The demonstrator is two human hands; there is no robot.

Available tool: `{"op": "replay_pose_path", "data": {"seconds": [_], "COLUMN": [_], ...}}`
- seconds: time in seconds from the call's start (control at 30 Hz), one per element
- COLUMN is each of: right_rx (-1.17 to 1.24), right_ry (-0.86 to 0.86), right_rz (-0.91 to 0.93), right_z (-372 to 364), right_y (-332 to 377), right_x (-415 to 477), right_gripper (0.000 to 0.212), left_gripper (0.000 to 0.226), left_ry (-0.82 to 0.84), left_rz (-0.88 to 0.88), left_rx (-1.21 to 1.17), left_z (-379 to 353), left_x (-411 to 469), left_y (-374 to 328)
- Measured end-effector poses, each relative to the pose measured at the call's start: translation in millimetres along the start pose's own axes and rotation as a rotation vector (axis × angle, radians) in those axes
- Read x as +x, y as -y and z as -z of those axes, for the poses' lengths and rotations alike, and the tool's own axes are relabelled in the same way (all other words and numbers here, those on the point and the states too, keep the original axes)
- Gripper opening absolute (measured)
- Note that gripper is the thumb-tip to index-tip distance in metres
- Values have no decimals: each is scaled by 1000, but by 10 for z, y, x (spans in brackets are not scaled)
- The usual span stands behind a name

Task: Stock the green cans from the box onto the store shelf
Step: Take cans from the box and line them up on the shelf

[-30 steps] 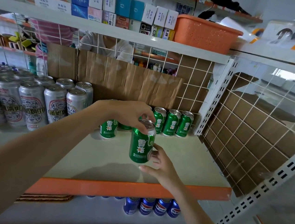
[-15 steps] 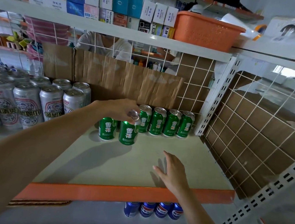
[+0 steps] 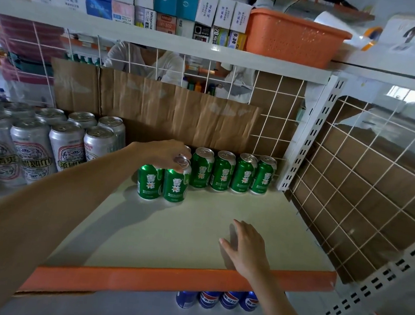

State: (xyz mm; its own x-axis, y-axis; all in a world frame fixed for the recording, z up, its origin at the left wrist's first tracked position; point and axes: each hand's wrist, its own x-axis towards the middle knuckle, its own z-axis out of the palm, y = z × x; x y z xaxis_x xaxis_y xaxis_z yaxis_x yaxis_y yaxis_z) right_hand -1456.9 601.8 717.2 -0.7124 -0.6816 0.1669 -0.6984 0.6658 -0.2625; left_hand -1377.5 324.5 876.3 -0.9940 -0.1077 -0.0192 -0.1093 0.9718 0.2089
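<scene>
- Far left, silver cans (image 3: 65, 145) stand on the shelf (image 3: 194, 236).
- The left hand (image 3: 160, 152) curls its fingers (image 3: 176, 154) over the top of an upright green can (image 3: 176, 186), beside five more.
- The right hand (image 3: 246, 248) lies flat, holding nothing, at the near edge.
- Above, the orange basket (image 3: 292, 36) hides its contents.

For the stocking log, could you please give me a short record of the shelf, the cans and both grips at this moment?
left grip: fingers curled over the top of the held can, upright on the shelf
right grip: open, flat near the shelf's front edge, holding nothing
beside it: second green can, on the held can's left
back row: four green cans showing in front of the cardboard
nearby: silver cans to the left, blue cans below
</scene>
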Motion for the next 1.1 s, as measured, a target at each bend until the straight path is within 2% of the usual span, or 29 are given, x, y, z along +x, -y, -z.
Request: {"op": "replay_pose_path", "data": {"seconds": [0.33,0.57,0.77,0.93,1.1], "right_rx": [14,10,1,-14,-89], "right_ry": [-25,-16,-6,-5,16], "right_rz": [15,18,16,6,14], "right_z": [-33,-38,-30,-7,45], "right_y": [-23,-22,-11,20,63], "right_x": [11,10,10,16,21], "right_gripper": [62,63,62,60,58], "left_gripper": [38,46,44,67,69], "left_ry": [-17,-16,-69,-161,-233], "left_rz": [20,22,2,32,111], "left_rx": [7,15,131,187,173], "left_z": [-96,-100,-133,-339,-542], "left_x": [119,137,103,-36,-280], "left_y": [73,72,23,-1,-122]}}
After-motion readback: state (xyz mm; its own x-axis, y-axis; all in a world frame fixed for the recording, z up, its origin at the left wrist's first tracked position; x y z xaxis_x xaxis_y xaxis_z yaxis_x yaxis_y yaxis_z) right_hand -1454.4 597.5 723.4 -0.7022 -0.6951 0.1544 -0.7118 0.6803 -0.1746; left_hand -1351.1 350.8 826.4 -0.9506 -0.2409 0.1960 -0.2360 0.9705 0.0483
